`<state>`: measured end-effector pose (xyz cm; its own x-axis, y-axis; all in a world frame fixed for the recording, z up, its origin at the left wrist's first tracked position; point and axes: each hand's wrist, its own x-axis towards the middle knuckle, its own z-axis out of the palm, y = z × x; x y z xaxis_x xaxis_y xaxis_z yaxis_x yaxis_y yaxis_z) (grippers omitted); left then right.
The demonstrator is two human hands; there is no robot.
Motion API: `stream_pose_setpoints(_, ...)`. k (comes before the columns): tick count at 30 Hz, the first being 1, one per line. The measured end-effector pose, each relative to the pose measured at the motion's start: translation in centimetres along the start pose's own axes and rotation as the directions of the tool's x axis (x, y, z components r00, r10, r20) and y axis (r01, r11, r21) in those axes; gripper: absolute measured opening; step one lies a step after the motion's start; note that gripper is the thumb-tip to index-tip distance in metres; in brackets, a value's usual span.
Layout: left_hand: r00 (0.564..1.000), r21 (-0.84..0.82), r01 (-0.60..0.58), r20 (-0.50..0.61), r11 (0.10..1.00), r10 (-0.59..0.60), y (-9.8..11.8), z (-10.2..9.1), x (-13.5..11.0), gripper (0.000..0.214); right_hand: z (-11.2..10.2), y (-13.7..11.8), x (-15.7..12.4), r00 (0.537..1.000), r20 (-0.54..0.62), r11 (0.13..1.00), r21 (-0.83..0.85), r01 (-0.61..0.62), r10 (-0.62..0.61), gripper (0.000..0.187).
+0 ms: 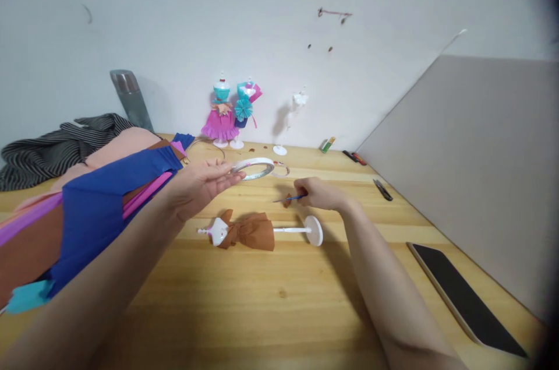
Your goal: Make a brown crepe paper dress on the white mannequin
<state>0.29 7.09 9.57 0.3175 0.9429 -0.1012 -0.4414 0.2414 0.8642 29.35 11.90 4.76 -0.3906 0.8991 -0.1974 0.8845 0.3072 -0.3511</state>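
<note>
My left hand (198,183) is raised over the wooden table (279,306) and pinches a white roll of tape (253,168) at its fingertips. My right hand (318,193) rests on the table, closed round a thin blue-handled tool (289,199) whose tip touches a small brown scrap (286,201). Between my arms a small white mannequin stand (301,231) lies on its side, dressed in brown fabric (248,231).
Two dressed mini mannequins (223,113) and a bare white one (292,116) stand by the wall. Coloured fabric (100,195) and striped cloth (56,145) pile up at left beside a metal flask (128,96). Snips (382,189) and a tablet (463,294) lie at right.
</note>
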Motion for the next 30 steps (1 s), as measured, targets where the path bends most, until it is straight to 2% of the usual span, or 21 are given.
stream_pose_setpoints(2,1.0,-0.028,-0.011,-0.007,1.0,0.011,-0.2,0.0,0.0,0.01,-1.1,-0.5,-1.0,0.999,-0.047,0.99,0.139,0.032,-0.025,0.016)
stream_pose_setpoints(3,1.0,-0.046,-0.02,-0.012,0.999,0.02,-0.3,0.1,0.0,0.01,-1.5,-0.7,-1.5,0.997,-0.065,0.948,0.313,0.063,-0.045,0.017)
stream_pose_setpoints(6,0.998,-0.098,-0.059,-0.024,0.993,0.057,-0.7,0.2,0.1,0.013,-1.9,-1.8,-2.4,0.967,-0.233,0.684,0.69,0.236,-0.098,0.019)
stream_pose_setpoints(8,0.996,-0.122,-0.084,-0.021,0.989,0.082,-1.0,0.3,0.1,0.014,-1.6,-2.8,-2.6,0.932,-0.331,0.523,0.773,0.359,-0.151,0.023)
stream_pose_setpoints(10,0.995,-0.144,-0.104,-0.005,0.984,0.104,-1.2,0.5,0.1,0.015,-0.9,-4.0,-2.6,0.911,-0.356,0.434,0.8,0.413,-0.21,0.038)
stream_pose_setpoints(14,0.989,-0.178,-0.146,0.008,0.973,0.149,-1.5,0.9,0.0,0.01,0.6,-7.2,-2.9,0.909,-0.374,0.419,0.806,0.418,-0.186,0.039)
stream_pose_setpoints(19,0.984,-0.184,-0.165,0.029,0.969,0.173,-1.8,1.2,-0.1,0.004,1.5,-10.0,-3.6,0.926,-0.287,0.407,0.837,0.367,-0.245,0.036)
stream_pose_setpoints(25,0.979,-0.208,-0.18,0.062,0.961,0.197,-1.8,1.5,-0.5,0.014,2.6,-11.0,-3.2,0.949,-0.287,0.236,0.921,0.312,-0.132,0.034)
stream_pose_setpoints(30,0.977,-0.211,-0.177,0.08,0.961,0.198,-2.0,1.6,-0.6,0.015,3.3,-11.7,-3.4,0.961,-0.253,0.181,0.946,0.27,-0.111,0.038)
